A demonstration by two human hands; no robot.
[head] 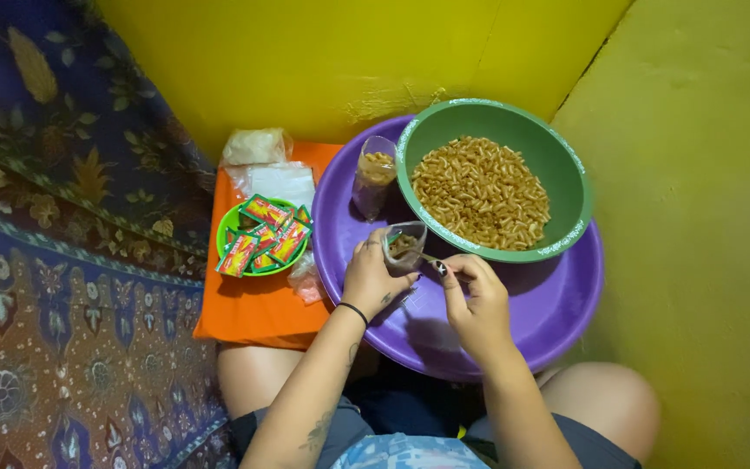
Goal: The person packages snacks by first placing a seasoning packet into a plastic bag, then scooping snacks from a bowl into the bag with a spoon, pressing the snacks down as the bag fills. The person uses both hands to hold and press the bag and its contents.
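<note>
Both hands over purple basin (557, 304): left hand (373, 276) grips small clear bag (404, 247) w/ snack bits, right hand (477, 300) pinches at its mouth, maybe a spoon. Green bowl (566, 165) of fried snacks just behind; 2nd filled bag (373, 178) beside.

Warm, fairly even indoor light fills the scene, brightest on the yellow painted wall (332, 61). Soft shadows fall under the hands (427, 287) onto the wide purple plastic basin (557, 304). Focus is sharp; edges bend slightly.
</note>
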